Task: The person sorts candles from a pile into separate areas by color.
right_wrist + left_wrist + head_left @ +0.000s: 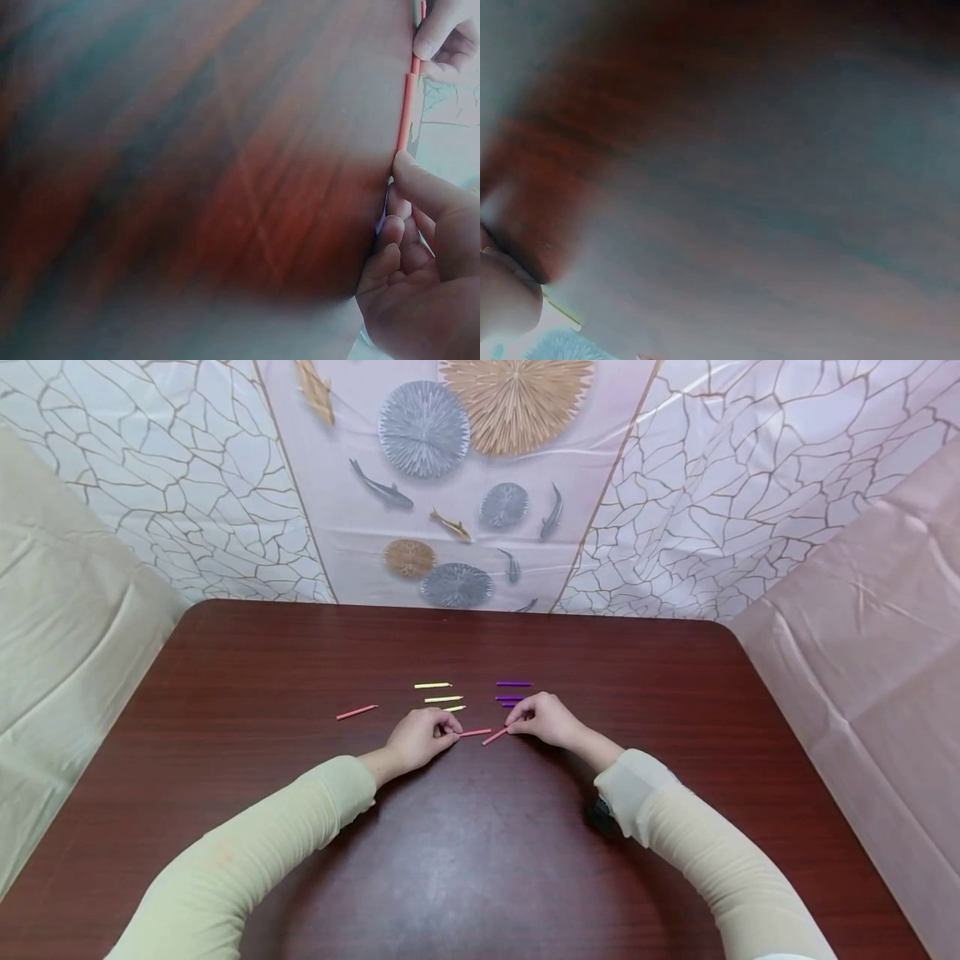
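Observation:
Near the middle of the table, my left hand (pixel 420 739) pinches one end of a thin red candle (pixel 476 732) between thumb and finger. My right hand (pixel 551 722) pinches a second red candle (pixel 495 737), which slants down to the left. The free ends of both candles lie close to each other. In the right wrist view the right thumb and fingers grip the near candle (pixel 406 112), with the left hand (pixel 448 37) beyond. Only a bit of the left hand (pixel 508 294) shows in the blurred left wrist view.
A third red candle (pixel 357 712) lies to the left. Behind the left hand are three yellow candles (pixel 432 685), the nearest partly covered by it. Three purple candles (pixel 514 683) lie behind the right hand. The brown table (pixel 442 860) meets a patterned cloth (pixel 457 527) at the back.

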A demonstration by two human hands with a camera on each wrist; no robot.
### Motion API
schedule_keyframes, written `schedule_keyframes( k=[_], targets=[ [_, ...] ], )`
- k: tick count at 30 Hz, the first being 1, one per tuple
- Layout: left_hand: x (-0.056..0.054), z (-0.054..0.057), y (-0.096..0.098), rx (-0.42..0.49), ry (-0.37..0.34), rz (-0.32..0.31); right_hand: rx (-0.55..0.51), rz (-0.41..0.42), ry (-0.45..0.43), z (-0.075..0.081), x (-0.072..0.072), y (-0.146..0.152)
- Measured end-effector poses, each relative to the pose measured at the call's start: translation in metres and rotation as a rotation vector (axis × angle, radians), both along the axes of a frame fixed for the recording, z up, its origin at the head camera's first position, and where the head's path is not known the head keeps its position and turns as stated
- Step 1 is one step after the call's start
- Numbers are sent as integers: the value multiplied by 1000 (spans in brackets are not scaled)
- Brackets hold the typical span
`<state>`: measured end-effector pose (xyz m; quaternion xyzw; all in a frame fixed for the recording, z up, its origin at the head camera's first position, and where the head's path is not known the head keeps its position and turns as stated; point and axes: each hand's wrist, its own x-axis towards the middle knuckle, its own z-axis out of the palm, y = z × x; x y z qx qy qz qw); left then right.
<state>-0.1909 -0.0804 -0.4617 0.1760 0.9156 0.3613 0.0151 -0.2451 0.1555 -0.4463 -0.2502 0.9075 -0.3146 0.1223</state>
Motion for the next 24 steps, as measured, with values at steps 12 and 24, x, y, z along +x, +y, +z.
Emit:
schedule_keyframes(
  k=[12, 24],
  targets=[
    [2, 3, -8, 98, 25, -25, 5, 0, -8, 1, 1, 0],
    [12, 15, -51, 197, 148, 39, -4, -6, -7, 2, 2, 1]
  ],
)
